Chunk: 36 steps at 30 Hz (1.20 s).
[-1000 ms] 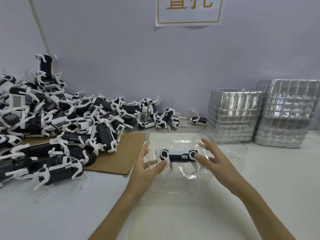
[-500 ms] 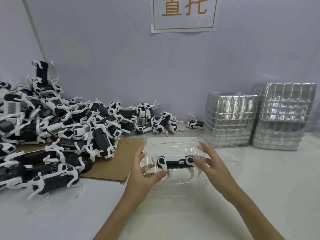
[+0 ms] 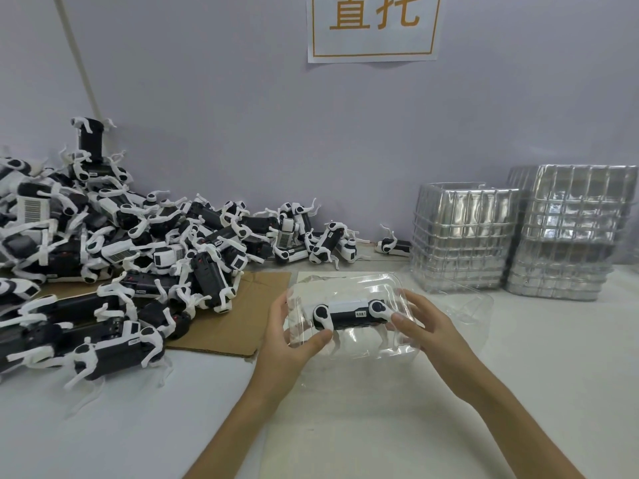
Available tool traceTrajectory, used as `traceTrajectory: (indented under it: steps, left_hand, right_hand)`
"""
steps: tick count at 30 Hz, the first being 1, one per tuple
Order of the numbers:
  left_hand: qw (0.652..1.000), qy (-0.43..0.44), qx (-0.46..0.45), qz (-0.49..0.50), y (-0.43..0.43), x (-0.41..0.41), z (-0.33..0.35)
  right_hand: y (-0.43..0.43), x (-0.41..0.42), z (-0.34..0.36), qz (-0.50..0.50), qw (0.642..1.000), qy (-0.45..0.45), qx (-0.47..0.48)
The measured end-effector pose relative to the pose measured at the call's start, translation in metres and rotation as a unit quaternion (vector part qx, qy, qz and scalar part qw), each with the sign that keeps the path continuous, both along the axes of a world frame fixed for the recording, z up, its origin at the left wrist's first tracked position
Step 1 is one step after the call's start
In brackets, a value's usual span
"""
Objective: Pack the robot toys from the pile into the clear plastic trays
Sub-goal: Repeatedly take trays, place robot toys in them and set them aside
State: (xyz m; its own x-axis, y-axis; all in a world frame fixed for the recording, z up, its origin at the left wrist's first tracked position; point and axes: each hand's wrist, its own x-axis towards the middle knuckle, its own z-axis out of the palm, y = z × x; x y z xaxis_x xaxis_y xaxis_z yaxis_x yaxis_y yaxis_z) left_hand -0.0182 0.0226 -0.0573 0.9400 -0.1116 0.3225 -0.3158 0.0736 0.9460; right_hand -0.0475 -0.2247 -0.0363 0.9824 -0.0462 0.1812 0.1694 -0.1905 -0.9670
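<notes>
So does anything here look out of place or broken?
Nothing looks broken. The pile of robot toys is a loose jumble, an upended toy stands on end atop it, and a stray toy lies apart beside the tray stacks.

The clear tray (image 3: 345, 283) is thin, shiny, see-through plastic, the robot toy (image 3: 349, 311) in it is smooth black and white plastic, the stacked trays (image 3: 463, 240) gleam like silver, the cardboard (image 3: 224, 326) is brown and dull, and the table (image 3: 518, 368) is smooth, white and matt.
</notes>
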Motion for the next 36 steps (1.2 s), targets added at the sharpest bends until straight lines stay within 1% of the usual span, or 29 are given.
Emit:
traceTrajectory:
  steps: [9, 17, 22, 25, 27, 29, 31, 33, 35, 36]
  left_hand:
    - [1.0, -0.012, 0.021, 0.004, -0.002, -0.007, 0.006]
    - [0.997, -0.008, 0.076, 0.023, -0.002, -0.006, 0.003]
    - [0.993, -0.007, 0.104, 0.053, -0.002, -0.005, 0.001]
    - [0.993, -0.003, 0.107, 0.049, -0.001, -0.005, 0.002]
    - [0.996, 0.019, 0.081, 0.029, 0.0, -0.004, 0.002]
    - [0.997, 0.057, 0.045, 0.005, 0.0, -0.002, 0.0]
    - [0.995, 0.089, 0.034, 0.002, 0.0, 0.0, 0.0]
    - [0.995, 0.097, 0.039, 0.008, 0.001, 0.002, -0.001]
    - [0.994, 0.096, 0.055, 0.004, 0.003, 0.003, 0.0]
    - [0.993, 0.097, 0.06, -0.002, 0.004, 0.002, 0.0]
  right_hand:
    - [0.009, 0.0, -0.003, -0.066, 0.997, -0.032, 0.029]
    - [0.012, -0.001, -0.002, -0.078, 0.994, -0.044, 0.056]
    - [0.007, 0.002, -0.003, -0.086, 0.996, -0.016, 0.036]
    - [0.007, 0.003, -0.003, -0.107, 0.994, -0.004, 0.019]
    - [0.008, 0.003, -0.002, -0.111, 0.994, 0.004, -0.004]
    - [0.009, 0.002, -0.003, -0.112, 0.992, 0.006, -0.06]
    - [0.008, 0.001, -0.006, -0.132, 0.983, -0.016, -0.124]
    - [0.006, -0.002, -0.005, -0.182, 0.97, -0.08, -0.144]
    - [0.002, -0.003, -0.001, -0.242, 0.941, -0.168, -0.165]
    - [-0.003, -0.003, 0.002, -0.271, 0.921, -0.199, -0.195]
